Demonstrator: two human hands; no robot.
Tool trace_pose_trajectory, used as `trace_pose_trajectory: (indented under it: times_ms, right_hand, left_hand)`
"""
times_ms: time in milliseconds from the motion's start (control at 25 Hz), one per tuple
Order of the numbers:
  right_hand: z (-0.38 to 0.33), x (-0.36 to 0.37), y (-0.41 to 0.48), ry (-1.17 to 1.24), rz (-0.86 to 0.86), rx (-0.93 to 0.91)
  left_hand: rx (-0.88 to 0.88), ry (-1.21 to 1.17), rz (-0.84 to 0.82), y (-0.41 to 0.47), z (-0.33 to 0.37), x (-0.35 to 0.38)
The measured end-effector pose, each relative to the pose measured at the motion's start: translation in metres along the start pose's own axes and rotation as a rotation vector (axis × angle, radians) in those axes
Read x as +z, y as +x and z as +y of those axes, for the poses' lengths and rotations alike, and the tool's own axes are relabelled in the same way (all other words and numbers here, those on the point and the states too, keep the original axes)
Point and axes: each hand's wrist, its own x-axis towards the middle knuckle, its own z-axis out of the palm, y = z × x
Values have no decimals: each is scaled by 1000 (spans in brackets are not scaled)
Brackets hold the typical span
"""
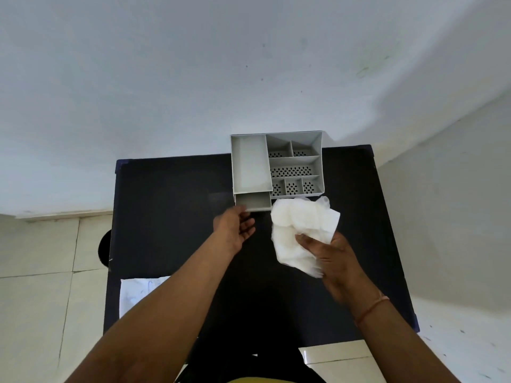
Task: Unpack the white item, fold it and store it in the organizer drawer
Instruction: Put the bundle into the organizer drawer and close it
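Note:
A grey plastic organizer (277,163) stands at the back of the black table (171,205), against the wall. Its small drawer (253,202) is pulled out at the lower left front and looks empty. My left hand (235,226) hovers just below the drawer front, fingers apart, holding nothing. My right hand (326,252) grips the white item (300,230), a soft, crumpled, loosely folded pad or cloth, held just right of the drawer and in front of the organizer.
A clear, whitish wrapper (138,294) lies on the table's near left edge, partly under my left forearm. The organizer's top has several perforated compartments and one long solid tray. A pale wall rises behind; tiled floor lies on both sides.

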Motion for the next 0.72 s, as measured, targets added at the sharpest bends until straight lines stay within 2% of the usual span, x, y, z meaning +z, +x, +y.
trace_pose_trajectory:
  times_ms: [320,440,480,560,640,720]
  right_hand:
    - [15,6,20,-12,-145,46]
    - [14,15,32,-17,-180,86]
    - [13,18,36,-21,-202,97]
    - [11,25,44,-23,-249,114]
    - [9,35,52,-66,-277,136]
    - [8,44,58,-215,-227,137]
  left_hand:
    - [25,209,-7,-12,-49,-36]
    - [177,390,168,-29,-46,-44]
    - [237,371,191,-36,-43,-47]
    - [252,254,23,-53,-30,-47]
    - [210,253,-175,-66,-16,-43]
    - [250,350,-178,-62,-10,-38]
